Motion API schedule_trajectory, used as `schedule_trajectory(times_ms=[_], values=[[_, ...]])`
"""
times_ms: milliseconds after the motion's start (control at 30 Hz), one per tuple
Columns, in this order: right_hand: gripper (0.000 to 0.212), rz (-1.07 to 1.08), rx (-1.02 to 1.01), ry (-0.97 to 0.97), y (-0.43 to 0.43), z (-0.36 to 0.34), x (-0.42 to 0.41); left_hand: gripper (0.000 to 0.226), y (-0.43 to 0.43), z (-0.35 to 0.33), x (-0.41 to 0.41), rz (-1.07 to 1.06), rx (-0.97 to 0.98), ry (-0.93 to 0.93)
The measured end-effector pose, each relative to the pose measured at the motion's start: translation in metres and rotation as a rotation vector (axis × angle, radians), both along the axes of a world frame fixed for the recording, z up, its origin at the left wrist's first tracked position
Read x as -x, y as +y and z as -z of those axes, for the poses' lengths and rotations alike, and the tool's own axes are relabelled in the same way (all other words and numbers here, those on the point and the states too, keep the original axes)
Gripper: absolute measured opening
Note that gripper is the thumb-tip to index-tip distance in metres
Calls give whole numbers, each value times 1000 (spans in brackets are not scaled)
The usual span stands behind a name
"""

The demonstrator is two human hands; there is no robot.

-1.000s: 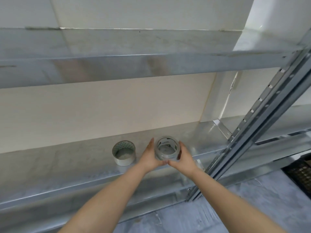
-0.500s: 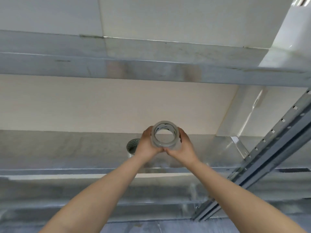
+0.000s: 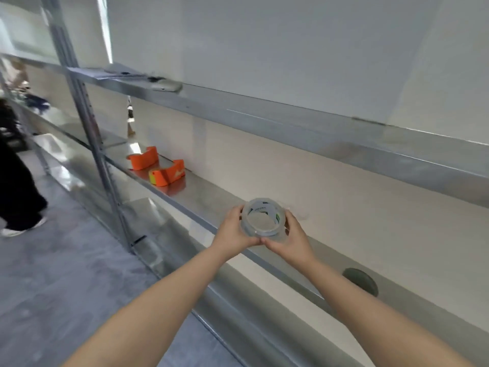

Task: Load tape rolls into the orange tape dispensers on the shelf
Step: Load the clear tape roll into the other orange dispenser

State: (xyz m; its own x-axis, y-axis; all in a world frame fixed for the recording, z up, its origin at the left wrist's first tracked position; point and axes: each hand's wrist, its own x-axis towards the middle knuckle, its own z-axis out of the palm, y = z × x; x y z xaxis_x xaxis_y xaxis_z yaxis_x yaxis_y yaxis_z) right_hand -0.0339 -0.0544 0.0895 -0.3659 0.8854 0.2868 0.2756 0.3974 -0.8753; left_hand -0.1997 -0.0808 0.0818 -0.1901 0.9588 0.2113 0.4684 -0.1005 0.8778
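A clear tape roll (image 3: 263, 218) is gripped between the left hand (image 3: 234, 229) and right hand (image 3: 290, 237), held above the shelf (image 3: 211, 197) edge. Two orange tape dispensers (image 3: 143, 157) (image 3: 167, 172) are seen well apart to the left, both apparently empty. Loading is judged not yet begun; both dispensers remain to be filled

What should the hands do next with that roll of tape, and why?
Probably carry the tape roll leftward along the shelf to the nearer orange dispenser. Both the left hand and right hand already hold the roll, and both dispensers look empty and sit apart from it.
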Motion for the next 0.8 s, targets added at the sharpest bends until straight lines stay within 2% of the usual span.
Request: schedule_trajectory(times_ms=[67, 233, 400, 500, 600, 800], values=[[67, -72, 7, -1, 4, 1, 46, 91, -12, -1, 45, -70, -22, 10], [66, -192, 60, -16, 5, 11, 171, 83, -34, 4, 162, -200, -26, 7], [81, -252, 113, 8, 6, 12, 306, 89, -40, 0, 297, -240, 9, 43], [78, -277, 103, 21, 10, 7, 374, 83, -39, -5, 364, -256, 18, 25], [74, -284, 76, 12, 15, 5, 425, 89, -36, -5, 414, -267, 47, -3], [72, -327, 77, -42, 39, 13, 495, 84, -21, 8, 479, -298, 73, -34]])
